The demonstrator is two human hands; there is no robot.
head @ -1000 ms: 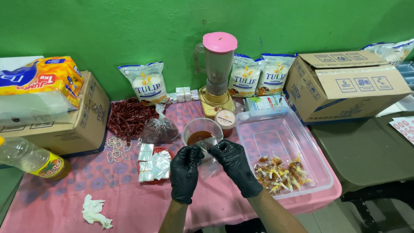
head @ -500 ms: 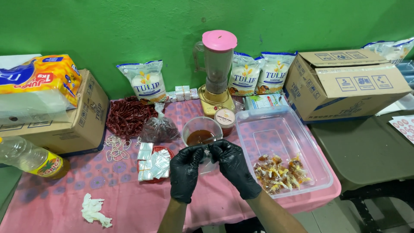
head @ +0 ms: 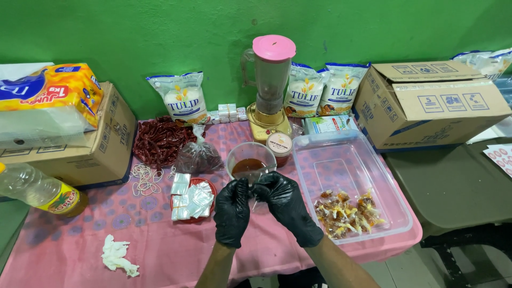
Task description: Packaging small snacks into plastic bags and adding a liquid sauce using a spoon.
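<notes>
Leftmost, a clear plastic bottle [head: 33, 188] of yellow liquid lies on its side on the pink-clothed bench [head: 80, 234], in front of a cardboard box [head: 85, 146] topped by an orange and blue packet [head: 50, 93]. A crumpled white tissue [head: 118, 256] lies near the front edge. Further along, a heap of dried red chillies [head: 160, 140] sits beside loose rubber bands [head: 145, 178] and a knotted clear bag [head: 200, 156], with a red dish of small clear plastic pouches [head: 191, 198] in front. At the middle, the left hand [head: 232, 212] and the right hand [head: 281, 204], both in black gloves, meet with their fingertips pinched shut on a small clear sachet [head: 255, 198], held just above the bench and just in front of a clear tub of brown sauce [head: 249, 162]. Behind stands a blender [head: 270, 85] with a pink lid, against the green wall. To the right, a large clear plastic tray [head: 346, 165] holds a pile of filled sachets [head: 346, 212] in its near corner. White sacks [head: 322, 88] stand at the wall, and a big cardboard box [head: 432, 106] closes the row on the right.
</notes>
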